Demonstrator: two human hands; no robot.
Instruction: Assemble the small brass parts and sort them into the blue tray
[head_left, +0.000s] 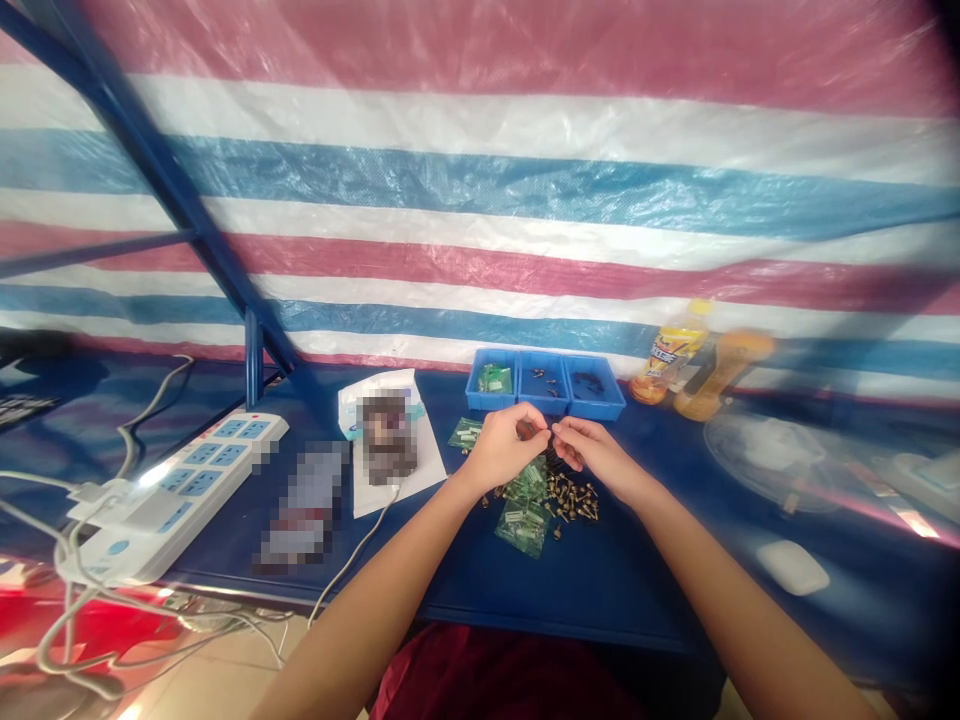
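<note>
My left hand (pixel 508 446) and my right hand (pixel 598 455) meet over the middle of the blue table, fingertips close together. Thumb and fingers are pinched on both hands; whatever sits between them is too small and dark to name. Just below lies a loose pile of small brass-coloured metal parts (pixel 574 498). Beside the pile, partly under my left hand, are small clear packets (pixel 523 524) with green and white contents. One more green packet (pixel 464 433) lies left of that hand.
Behind my hands stand three joined blue bins (pixel 491 401) with small parts inside. Two drink bottles (pixel 667 355) are at the back right, near a clear plastic lid (pixel 757 455) and a white case (pixel 793 567). Leftward lie a white packet (pixel 427 455) and a power strip (pixel 180 500) with cables.
</note>
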